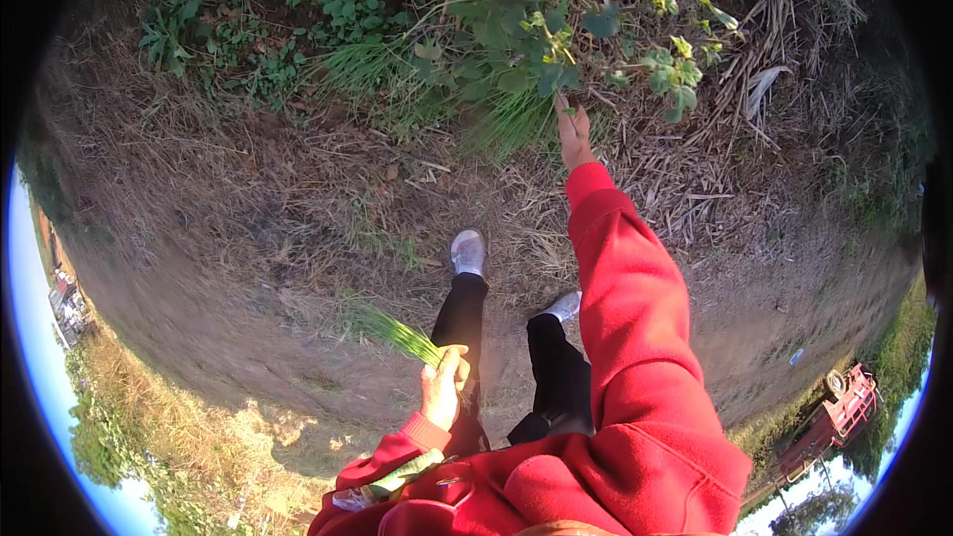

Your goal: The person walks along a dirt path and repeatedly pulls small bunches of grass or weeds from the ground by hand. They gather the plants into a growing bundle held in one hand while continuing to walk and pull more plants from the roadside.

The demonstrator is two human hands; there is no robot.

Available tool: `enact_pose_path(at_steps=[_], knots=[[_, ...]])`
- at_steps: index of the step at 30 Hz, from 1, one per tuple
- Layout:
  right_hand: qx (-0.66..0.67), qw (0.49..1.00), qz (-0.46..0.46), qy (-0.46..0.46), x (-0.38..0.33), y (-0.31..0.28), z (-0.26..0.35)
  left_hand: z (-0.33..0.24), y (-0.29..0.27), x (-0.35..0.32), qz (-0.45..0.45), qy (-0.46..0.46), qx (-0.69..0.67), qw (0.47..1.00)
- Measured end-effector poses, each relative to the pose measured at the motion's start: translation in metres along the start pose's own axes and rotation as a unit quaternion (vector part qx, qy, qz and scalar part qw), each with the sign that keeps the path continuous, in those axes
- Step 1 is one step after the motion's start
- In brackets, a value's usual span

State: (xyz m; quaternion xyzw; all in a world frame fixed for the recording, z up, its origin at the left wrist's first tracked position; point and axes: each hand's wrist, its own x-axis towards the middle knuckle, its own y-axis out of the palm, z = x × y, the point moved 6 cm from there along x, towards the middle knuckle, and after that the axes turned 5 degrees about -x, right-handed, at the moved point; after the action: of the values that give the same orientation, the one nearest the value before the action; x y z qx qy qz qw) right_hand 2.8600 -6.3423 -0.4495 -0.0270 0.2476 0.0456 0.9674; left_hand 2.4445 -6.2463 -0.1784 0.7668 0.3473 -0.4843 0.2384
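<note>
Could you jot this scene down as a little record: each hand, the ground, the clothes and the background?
Left hand: closed around a bunch of thin green grass
Right hand: stretched out by a leafy plant and a grass tuft; grip unclear
Ground: dry stalks, brown soil
Clothes: red top, black trousers, pale shoes
Background: red vehicle, lower right

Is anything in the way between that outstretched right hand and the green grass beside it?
Nothing visible stands between the right hand and the grass tuft at its left. Farther forward, the broad-leaved plant hides part of the tuft; whether it touches the hand isn't clear.
</note>
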Motion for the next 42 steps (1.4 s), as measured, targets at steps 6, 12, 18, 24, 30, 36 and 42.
enact_pose_path(at_steps=[6, 12, 18, 24, 30, 36, 42], knots=[[0.090, 0.988, 0.044, 0.117, -0.011, 0.035, -0.005, 0.005, -0.008, 0.016, -0.012, -0.031, -0.021, 0.999], [-0.131, 0.989, 0.018, 0.066, 0.005, 0.038, -0.012, 0.010, -0.006, 0.021, -0.013, -0.078, -0.101, 0.992], [-0.302, 0.946, 0.042, -0.112, 0.013, 0.026, -0.035, 0.013, -0.011, 0.023, -0.033, -0.087, -0.102, 0.990], [-0.365, 0.925, 0.024, -0.099, 0.044, 0.019, -0.039, 0.022, -0.007, 0.021, 0.024, -0.061, -0.127, 0.990], [-0.445, 0.884, 0.032, -0.141, 0.073, 0.015, -0.041, 0.042, 0.000, 0.014, 0.013, -0.076, -0.125, 0.989], [0.019, 0.975, 0.150, 0.160, -0.005, 0.012, 0.010, 0.042, 0.024, -0.004, -0.021, -0.042, -0.060, 0.997], [0.015, 0.946, 0.178, 0.271, -0.154, -0.092, 0.059, 0.033, 0.082, -0.045, 0.043, -0.034, -0.058, 0.997]])
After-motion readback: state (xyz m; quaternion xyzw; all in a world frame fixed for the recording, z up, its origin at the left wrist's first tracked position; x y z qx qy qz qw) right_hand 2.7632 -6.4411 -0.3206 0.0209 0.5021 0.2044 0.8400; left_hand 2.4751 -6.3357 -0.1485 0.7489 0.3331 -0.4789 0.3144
